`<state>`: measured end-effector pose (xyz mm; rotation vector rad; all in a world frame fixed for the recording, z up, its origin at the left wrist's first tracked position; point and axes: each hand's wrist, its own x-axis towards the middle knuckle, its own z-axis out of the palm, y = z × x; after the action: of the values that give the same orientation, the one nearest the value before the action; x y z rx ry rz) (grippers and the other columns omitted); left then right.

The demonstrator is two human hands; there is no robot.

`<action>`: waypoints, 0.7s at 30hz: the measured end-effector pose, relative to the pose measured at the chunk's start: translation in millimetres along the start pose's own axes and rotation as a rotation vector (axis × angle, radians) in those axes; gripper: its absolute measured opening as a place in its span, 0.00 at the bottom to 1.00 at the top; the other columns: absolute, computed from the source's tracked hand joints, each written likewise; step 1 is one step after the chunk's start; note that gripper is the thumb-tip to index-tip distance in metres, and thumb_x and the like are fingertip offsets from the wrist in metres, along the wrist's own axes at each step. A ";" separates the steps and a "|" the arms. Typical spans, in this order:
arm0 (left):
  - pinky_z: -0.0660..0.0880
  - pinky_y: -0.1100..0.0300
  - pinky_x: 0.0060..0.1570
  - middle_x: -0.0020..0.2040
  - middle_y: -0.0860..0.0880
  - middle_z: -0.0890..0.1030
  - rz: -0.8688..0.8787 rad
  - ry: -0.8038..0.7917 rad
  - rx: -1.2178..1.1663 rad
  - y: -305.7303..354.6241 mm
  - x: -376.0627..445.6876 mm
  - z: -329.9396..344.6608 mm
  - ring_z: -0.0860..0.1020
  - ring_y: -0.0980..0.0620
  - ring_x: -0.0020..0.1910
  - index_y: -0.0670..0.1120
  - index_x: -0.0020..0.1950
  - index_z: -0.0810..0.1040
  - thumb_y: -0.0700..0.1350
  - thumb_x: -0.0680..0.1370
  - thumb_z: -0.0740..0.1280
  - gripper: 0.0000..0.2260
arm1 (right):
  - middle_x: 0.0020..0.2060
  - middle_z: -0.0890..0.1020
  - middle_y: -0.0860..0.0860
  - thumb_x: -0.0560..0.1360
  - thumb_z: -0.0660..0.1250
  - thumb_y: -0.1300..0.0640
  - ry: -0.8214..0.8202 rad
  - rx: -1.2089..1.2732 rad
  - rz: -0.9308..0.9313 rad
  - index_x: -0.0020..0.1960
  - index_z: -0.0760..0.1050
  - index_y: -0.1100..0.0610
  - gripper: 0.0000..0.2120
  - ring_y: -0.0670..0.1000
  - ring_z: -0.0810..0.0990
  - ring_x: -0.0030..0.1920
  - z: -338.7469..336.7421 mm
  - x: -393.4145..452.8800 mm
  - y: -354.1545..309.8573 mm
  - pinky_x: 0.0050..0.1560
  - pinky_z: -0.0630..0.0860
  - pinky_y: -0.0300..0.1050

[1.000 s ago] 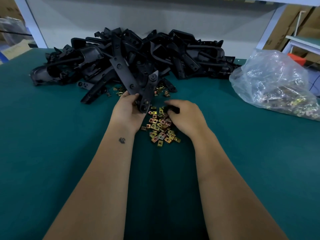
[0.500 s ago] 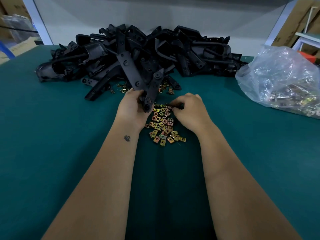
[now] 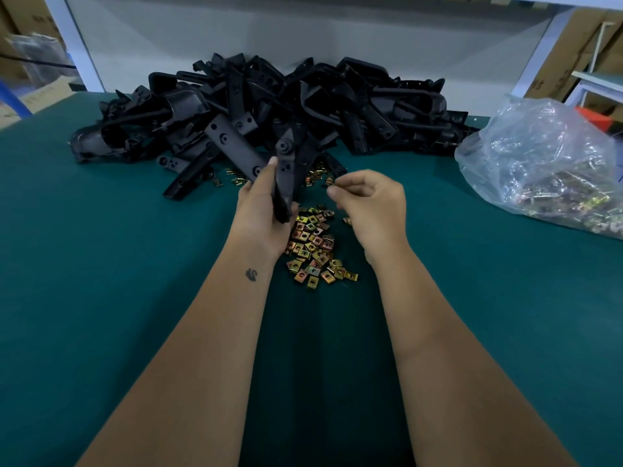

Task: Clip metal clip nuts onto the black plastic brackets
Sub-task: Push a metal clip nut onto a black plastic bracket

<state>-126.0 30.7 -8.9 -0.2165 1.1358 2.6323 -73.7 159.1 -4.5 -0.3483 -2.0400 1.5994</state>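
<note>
2 hands: left hand (image 3: 261, 210) grips bracket (image 3: 285, 176); right hand (image 3: 369, 203) fingers pinch clip nut (image 3: 333, 186).

No text, label, brand or number can be read. The cardboard boxes (image 3: 569, 59) at the right carry dark printed marks, too blurred and small to make out; the boxes at the left likewise.

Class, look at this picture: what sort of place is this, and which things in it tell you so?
Probably a factory assembly bench: a heap of identical black plastic brackets, loose metal clip nuts on a green mat, and cardboard cartons behind.
</note>
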 end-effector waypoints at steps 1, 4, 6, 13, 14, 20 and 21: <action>0.71 0.64 0.26 0.38 0.51 0.78 0.005 0.005 0.005 -0.9 0.5 0.5 0.73 0.57 0.25 0.45 0.58 0.72 0.48 0.80 0.68 0.11 | 0.33 0.84 0.46 0.71 0.75 0.63 -0.004 0.095 0.029 0.41 0.81 0.50 0.09 0.40 0.81 0.33 1.9 -1.0 -1.1 0.36 0.75 0.32; 0.74 0.65 0.29 0.57 0.53 0.77 0.001 0.026 -0.016 -2.8 0.2 2.0 0.78 0.58 0.28 0.43 0.73 0.69 0.47 0.80 0.69 0.23 | 0.38 0.86 0.50 0.74 0.71 0.68 -0.045 0.332 0.105 0.46 0.82 0.55 0.09 0.45 0.85 0.39 5.9 -2.1 -1.7 0.41 0.78 0.34; 0.74 0.65 0.29 0.60 0.53 0.75 -0.010 0.026 -0.015 -3.6 0.5 2.0 0.78 0.58 0.30 0.44 0.74 0.69 0.47 0.80 0.68 0.23 | 0.43 0.85 0.54 0.76 0.68 0.71 -0.071 0.461 0.148 0.49 0.81 0.58 0.09 0.48 0.86 0.42 6.8 -1.3 -1.9 0.45 0.80 0.37; 0.73 0.66 0.28 0.47 0.49 0.80 -0.027 0.010 0.030 -3.5 -0.5 3.8 0.77 0.57 0.31 0.44 0.76 0.67 0.46 0.80 0.68 0.25 | 0.36 0.85 0.53 0.76 0.65 0.73 -0.082 0.646 0.215 0.47 0.80 0.64 0.07 0.50 0.86 0.40 6.4 -0.4 -3.4 0.43 0.81 0.38; 0.73 0.66 0.28 0.49 0.49 0.80 -0.026 0.005 0.035 -3.6 -0.8 4.1 0.77 0.58 0.30 0.44 0.76 0.67 0.46 0.81 0.68 0.25 | 0.36 0.85 0.54 0.76 0.66 0.72 -0.079 0.651 0.217 0.47 0.80 0.64 0.07 0.50 0.86 0.40 6.2 -0.8 -3.8 0.42 0.81 0.38; 0.75 0.65 0.31 0.58 0.47 0.81 -0.010 0.001 0.072 -3.6 -4.1 7.4 0.80 0.58 0.39 0.45 0.75 0.67 0.49 0.80 0.68 0.24 | 0.37 0.84 0.54 0.78 0.67 0.65 -0.082 0.600 0.200 0.49 0.81 0.57 0.05 0.50 0.84 0.37 6.0 -2.9 -4.6 0.37 0.79 0.40; 0.77 0.64 0.34 0.59 0.47 0.82 -0.009 -0.006 0.073 -3.3 -5.5 8.3 0.82 0.57 0.45 0.46 0.74 0.68 0.51 0.80 0.68 0.24 | 0.37 0.83 0.54 0.78 0.67 0.65 -0.081 0.605 0.195 0.49 0.81 0.58 0.05 0.50 0.83 0.36 6.7 -3.0 -5.0 0.37 0.79 0.39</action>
<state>-120.1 37.9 -4.2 -0.1986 1.2229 2.5762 -74.3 150.8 -1.6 -0.2615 -1.5029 2.2780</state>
